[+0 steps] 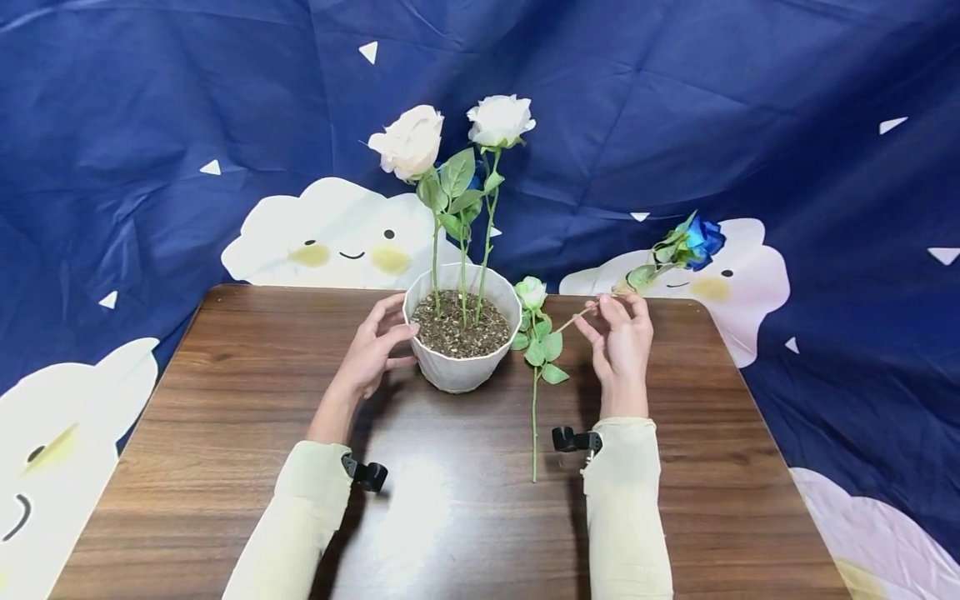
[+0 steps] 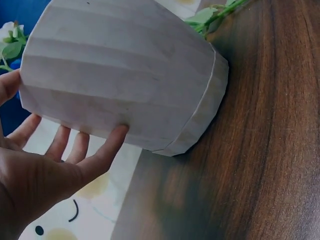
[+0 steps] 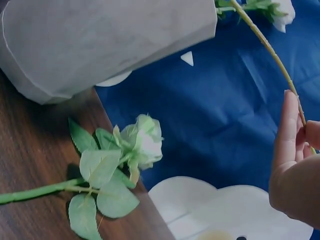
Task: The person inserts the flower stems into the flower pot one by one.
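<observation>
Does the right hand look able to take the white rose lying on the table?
Probably yes: the right hand is near the lying white rose and the pot is not between, but this hand holds the blue rose.

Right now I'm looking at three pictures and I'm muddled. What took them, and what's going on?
There's no robot here, just a person's bare left hand and right hand. The widest picture comes from a camera worn on the head, looking forward and down. The other two come from cameras worn on the wrists, one on each.

On the brown table stands a white pot with soil and three stems in it; two carry white flowers. A pale flower lies beside the pot. The left hand holds the pot's side, while the right hand pinches the stem of a blue flower.
</observation>
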{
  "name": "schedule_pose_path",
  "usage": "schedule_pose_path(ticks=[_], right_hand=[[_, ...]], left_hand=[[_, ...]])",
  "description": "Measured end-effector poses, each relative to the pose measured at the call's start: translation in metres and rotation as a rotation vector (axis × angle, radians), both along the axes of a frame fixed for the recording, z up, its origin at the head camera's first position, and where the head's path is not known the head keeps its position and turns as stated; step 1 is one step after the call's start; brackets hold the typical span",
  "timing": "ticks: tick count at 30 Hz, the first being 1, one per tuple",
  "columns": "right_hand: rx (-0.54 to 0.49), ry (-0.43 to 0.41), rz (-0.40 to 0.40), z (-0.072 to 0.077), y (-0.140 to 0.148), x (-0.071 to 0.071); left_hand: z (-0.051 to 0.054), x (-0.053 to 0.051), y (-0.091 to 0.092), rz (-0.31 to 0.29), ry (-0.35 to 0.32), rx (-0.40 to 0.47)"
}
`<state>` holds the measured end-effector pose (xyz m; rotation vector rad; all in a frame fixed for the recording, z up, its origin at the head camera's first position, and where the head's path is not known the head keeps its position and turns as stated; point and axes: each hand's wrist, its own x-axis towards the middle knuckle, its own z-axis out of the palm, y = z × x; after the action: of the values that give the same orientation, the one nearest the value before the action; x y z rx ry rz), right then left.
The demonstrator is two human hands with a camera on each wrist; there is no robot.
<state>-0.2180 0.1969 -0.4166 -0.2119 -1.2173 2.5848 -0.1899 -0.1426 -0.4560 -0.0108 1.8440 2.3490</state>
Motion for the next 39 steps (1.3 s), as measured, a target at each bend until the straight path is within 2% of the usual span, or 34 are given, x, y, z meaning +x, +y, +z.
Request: schedule_pose_path(ticks=[8,15,21,26,39], right_hand=[[0.035,0.028,0.014,0.013,-0.013,-0.003],[0.051,0.089,-0.009,0.025,-0.026,-0.008],[0.114,0.125,-0.043,0.032,-0.039,-0.014],[0.176,0.108,-0.052,0.032,-0.048,-0.016],[0.291,0.127,-0.042,0.022,-0.069,-0.017]], left_hand=[[-0.002,0.000,-0.001,0.013,0.010,-0.010],[-0.002,0.000,-0.001,0.013,0.014,-0.013],[-0.001,0.000,-0.002,0.007,0.019,-0.021],[-0.001,-0.001,-0.002,0.004,0.014,-0.018],[-0.001,-0.002,-0.002,-0.004,0.012,-0.016]])
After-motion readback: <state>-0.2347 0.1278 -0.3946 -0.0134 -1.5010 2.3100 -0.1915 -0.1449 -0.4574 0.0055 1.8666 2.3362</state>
